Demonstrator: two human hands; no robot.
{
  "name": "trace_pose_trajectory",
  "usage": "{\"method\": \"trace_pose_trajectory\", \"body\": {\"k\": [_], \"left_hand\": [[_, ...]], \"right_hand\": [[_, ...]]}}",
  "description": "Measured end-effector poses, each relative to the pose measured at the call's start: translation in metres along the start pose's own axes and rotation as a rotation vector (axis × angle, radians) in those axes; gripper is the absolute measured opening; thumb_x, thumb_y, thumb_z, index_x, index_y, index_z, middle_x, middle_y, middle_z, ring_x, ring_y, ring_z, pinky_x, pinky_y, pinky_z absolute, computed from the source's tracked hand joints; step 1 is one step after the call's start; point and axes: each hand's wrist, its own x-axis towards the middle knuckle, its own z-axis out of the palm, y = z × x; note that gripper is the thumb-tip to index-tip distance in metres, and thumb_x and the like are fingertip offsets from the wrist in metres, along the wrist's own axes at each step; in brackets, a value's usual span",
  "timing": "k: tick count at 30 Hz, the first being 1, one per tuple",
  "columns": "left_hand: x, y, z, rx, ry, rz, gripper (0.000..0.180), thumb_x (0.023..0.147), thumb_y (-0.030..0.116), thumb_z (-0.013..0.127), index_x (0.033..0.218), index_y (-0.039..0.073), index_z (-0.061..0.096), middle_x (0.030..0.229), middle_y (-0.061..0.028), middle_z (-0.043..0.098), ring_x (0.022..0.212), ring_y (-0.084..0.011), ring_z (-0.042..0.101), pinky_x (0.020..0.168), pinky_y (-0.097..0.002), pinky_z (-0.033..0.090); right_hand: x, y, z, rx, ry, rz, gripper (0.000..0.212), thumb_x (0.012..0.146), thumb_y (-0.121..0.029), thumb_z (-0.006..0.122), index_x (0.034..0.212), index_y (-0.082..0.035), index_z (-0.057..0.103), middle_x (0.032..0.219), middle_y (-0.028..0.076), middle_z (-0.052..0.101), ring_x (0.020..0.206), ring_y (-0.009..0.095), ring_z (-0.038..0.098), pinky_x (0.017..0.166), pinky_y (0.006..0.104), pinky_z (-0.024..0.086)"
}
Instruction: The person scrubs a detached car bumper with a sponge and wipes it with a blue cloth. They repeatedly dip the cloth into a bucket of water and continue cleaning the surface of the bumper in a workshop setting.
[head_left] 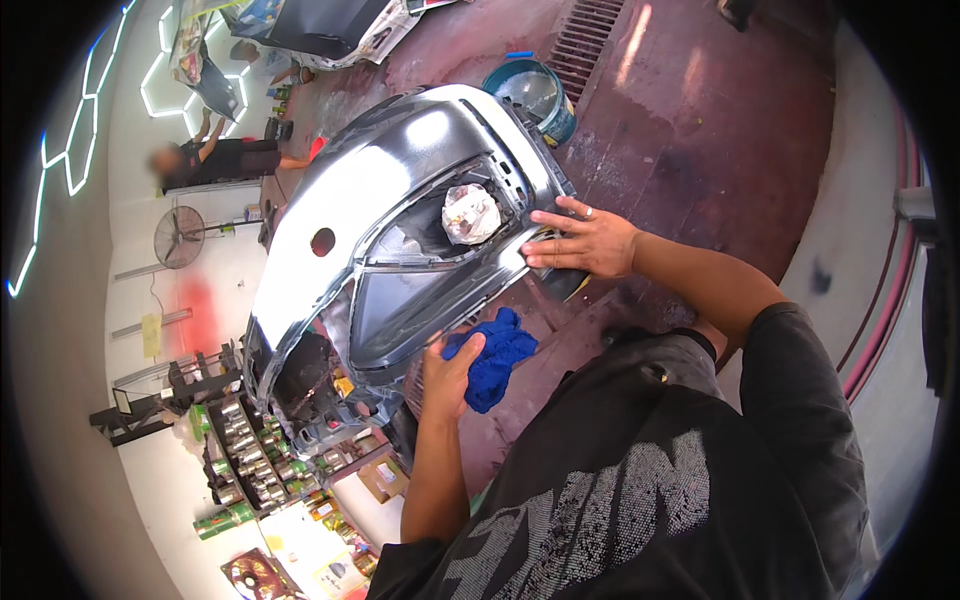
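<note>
A glossy grey car bumper (390,170) stands in front of me, tilted across the middle of the view. My left hand (445,375) grips a crumpled blue cloth (497,355) at the bumper's lower edge. My right hand (585,243) lies flat with fingers spread on the bumper's right rim, a ring on one finger. A wad of crumpled paper (470,213) sits inside the bumper's opening, just left of my right hand.
A blue bucket (538,95) stands behind the bumper on the reddish floor, beside a floor drain grate (590,40). Racks with several paint cans (250,455) are at lower left. A standing fan (180,237) and another person (215,160) are at far left.
</note>
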Motion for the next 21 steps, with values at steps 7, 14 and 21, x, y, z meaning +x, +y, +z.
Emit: {"method": "trace_pose_trajectory", "body": {"k": [7, 14, 21], "left_hand": [[0.001, 0.005, 0.01, -0.004, -0.012, 0.068, 0.028, 0.099, 0.004, 0.082, 0.124, -0.002, 0.072, 0.113, -0.0097, 0.077, 0.096, -0.0173, 0.075, 0.088, -0.0341, 0.063], [-0.005, 0.008, 0.004, -0.102, -0.1, 0.022, 0.029, 0.104, 0.005, 0.075, 0.131, -0.003, 0.07, 0.125, -0.0131, 0.076, 0.111, -0.0236, 0.077, 0.096, -0.0418, 0.066], [0.018, 0.008, 0.0, -0.245, -0.119, -0.009, 0.041, 0.109, 0.023, 0.074, 0.141, -0.003, 0.066, 0.133, -0.0161, 0.075, 0.116, -0.0286, 0.078, 0.1, -0.0438, 0.065]], "right_hand": [[0.053, -0.072, 0.01, 0.197, 0.155, 0.126, 0.076, 0.1, -0.022, 0.059, 0.174, -0.024, 0.041, 0.185, -0.003, 0.031, 0.172, 0.028, 0.022, 0.139, 0.0569, 0.018], [-0.007, -0.082, 0.051, 0.197, 0.286, 0.696, 0.082, 0.094, -0.023, 0.069, 0.172, -0.016, 0.044, 0.181, 0.004, 0.039, 0.17, 0.034, 0.028, 0.135, 0.0578, 0.023], [0.016, -0.105, 0.052, 0.388, 0.6, 1.102, 0.074, 0.105, -0.02, 0.067, 0.173, -0.008, 0.038, 0.179, 0.015, 0.038, 0.164, 0.04, 0.035, 0.128, 0.0571, 0.03]]}}
